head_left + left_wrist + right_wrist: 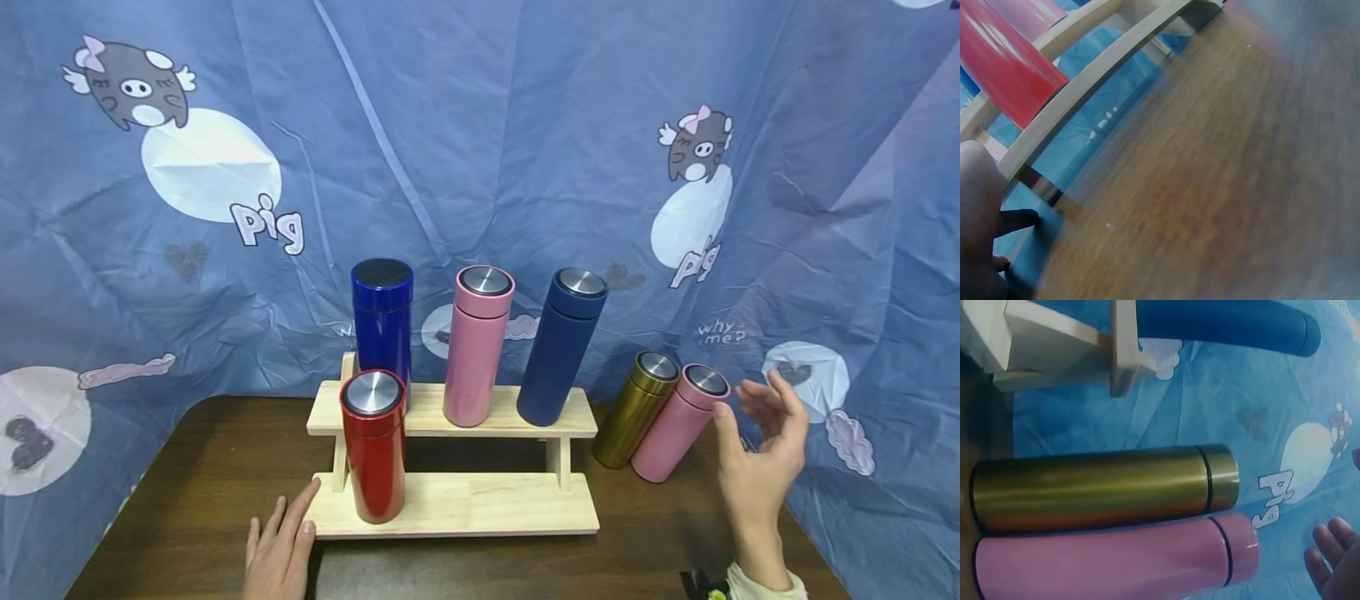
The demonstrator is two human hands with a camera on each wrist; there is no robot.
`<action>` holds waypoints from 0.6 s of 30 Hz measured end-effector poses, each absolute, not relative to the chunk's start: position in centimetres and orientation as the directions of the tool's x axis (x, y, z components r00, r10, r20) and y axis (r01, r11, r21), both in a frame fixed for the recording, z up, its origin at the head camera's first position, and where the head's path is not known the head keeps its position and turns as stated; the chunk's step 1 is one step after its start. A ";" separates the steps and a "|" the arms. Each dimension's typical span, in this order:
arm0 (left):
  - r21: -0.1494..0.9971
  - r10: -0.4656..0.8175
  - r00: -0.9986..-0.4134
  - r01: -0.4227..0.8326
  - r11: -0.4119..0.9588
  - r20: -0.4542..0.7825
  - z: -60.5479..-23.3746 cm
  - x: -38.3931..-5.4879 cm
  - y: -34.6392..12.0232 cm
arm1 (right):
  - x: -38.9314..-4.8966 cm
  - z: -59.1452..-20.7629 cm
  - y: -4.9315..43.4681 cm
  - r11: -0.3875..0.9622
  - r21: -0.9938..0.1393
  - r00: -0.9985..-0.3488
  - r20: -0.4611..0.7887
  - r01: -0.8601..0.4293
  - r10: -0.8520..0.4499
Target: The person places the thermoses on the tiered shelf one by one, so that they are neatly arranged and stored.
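Note:
My left hand (pixel 279 546) rests beside the left end of a two-tier wooden rack (pixel 495 504), its fingertips right at the lower shelf's corner. On that lower shelf stands a red thermos (pixel 378 467) with a steel lid top. The upper shelf bears a glossy blue thermos (pixel 384 333), a pink thermos (pixel 478 358) and a dark blue thermos (pixel 561 358). To the rack's right, a gold thermos (pixel 637 412) and a second pink thermos (pixel 678 429) stand side by side on the table. My right hand (pixel 765 467), thumb and fingers spread apart, is close to that second pink thermos's lid and holds nothing.
The brown wooden table (pixel 195 475) carries the rack and bottles. Behind it hangs a blue curtain (pixel 465 125) printed with cartoon pigs, which also drapes along both sides of the table. A dark strap (pixel 701 583) shows near the right sleeve.

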State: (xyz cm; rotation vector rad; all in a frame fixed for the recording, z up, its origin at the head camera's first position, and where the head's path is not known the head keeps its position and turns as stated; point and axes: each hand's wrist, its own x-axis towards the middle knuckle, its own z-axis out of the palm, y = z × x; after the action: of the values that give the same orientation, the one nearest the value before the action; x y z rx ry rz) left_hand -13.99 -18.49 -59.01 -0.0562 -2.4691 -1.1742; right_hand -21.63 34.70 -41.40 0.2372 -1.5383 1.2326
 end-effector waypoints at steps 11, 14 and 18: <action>0.737 -0.135 -0.915 0.212 0.642 0.381 -59.0 -14.0 -18.5 | -21.2 -41.2 34.3 0.601 -0.630 -0.437 0.776 -0.492 0.455; 0.737 -0.135 -0.914 0.213 0.641 0.382 -59.0 -14.0 -18.5 | -21.5 -41.6 34.6 0.623 -0.626 -0.434 0.778 -0.469 0.454; 0.738 -0.135 -0.918 0.206 0.643 0.373 -59.0 -14.0 -18.5 | -22.7 -43.3 36.2 0.644 -0.634 -0.440 0.769 -0.428 0.465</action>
State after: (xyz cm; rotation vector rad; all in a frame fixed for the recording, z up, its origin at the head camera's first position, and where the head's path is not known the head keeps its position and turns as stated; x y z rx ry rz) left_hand -13.99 -18.49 -58.95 -0.0563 -2.4681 -1.1786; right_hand -22.69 36.16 -43.29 -0.0303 -1.7583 1.0068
